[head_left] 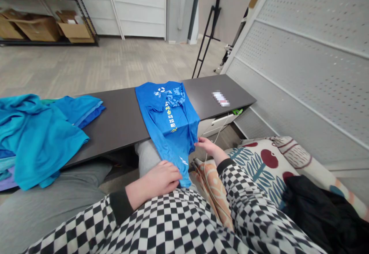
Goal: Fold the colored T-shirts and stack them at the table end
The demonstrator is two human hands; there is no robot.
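A blue shirt with white and yellow printing lies across the dark table, its near part hanging off the front edge towards my lap. One sleeve with a patterned cuff is folded over its chest. At the narrow near end of the shirt, my left hand has its fingers together and closed at the fabric. My right hand pinches the shirt's right edge, just below the table's level.
Several teal, blue and purple garments are heaped at the left of the table. A blurred-out flat item lies at its right end, with a white cable hanging nearby. A patterned cushion and black cloth are at my right.
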